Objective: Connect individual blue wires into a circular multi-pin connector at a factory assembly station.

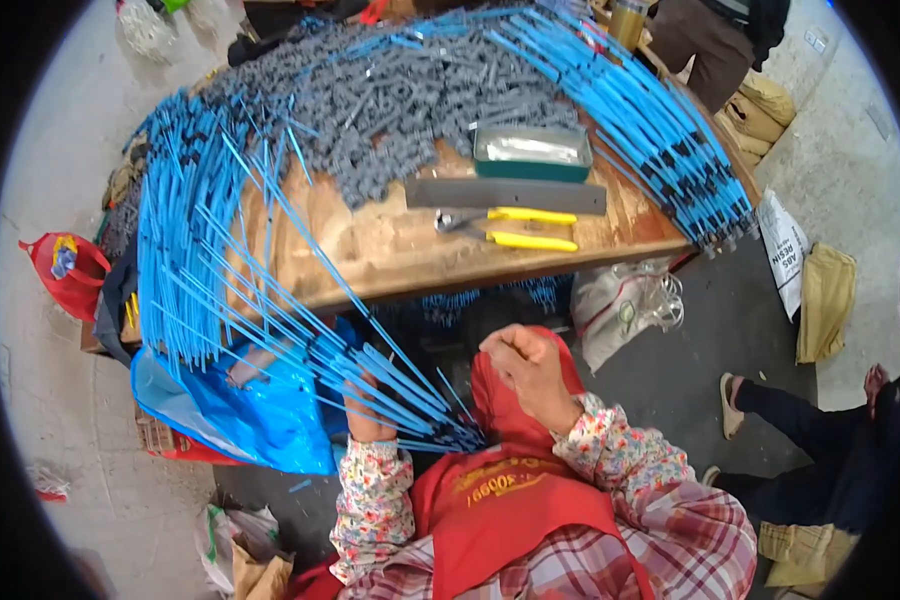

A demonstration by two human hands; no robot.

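A loose bundle of thin blue rods (395, 385) with dark ends slants from the table's left side down to my lap. My left hand (366, 408) is at the bundle, closed around some rods, its fingers partly hidden by them. In front of my red apron (500, 500), my right hand (532, 372) is raised with its fingers curled in. Whether anything small is inside that hand is hidden. A blue plastic bag (250, 420) hangs below the rods, left of my left hand.
The wooden table (320, 245) bears a heap of grey plastic parts (390, 110), more blue rods (660, 130), a green tray (530, 168), a grey bar (505, 195) and yellow-handled pliers (530, 228). A white sack (620, 310) hangs near the table's front edge. Other people stand at right.
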